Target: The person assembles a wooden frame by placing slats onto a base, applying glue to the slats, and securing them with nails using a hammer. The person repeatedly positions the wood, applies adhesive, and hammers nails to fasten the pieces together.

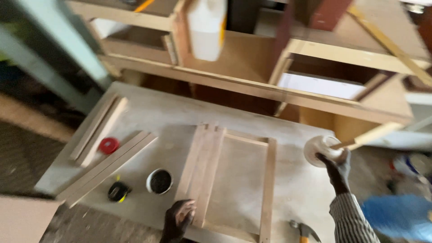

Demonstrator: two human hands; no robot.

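The left hand (179,219) rests at the near edge of the pale, dusty worktable (297,189), its fingers close together and bent down flat on the near end of the left-hand slat of a light wooden rectangular frame (234,180) that lies flat in the middle of the table. The right hand (336,163), in a striped sleeve (351,218), is raised at the right edge of the table, its fingers curled around a small round cream-coloured container (320,150) held by its underside; a thin wooden stick (344,145) pokes out of it to the right. Left of the frame stands a small white round tub with dark contents (159,181), and just left of that lies a black and yellow tape measure (119,191). Further left, long pale timber strips (105,166) lie slanted across the table, with a round red lid (108,145) between two groups of them. A hammer with a metal head (304,230) lies at the near edge, between the frame and the striped sleeve. Beyond the table stands an unfinished wooden cabinet carcass (270,58), with a white plastic jug (206,28) on it.
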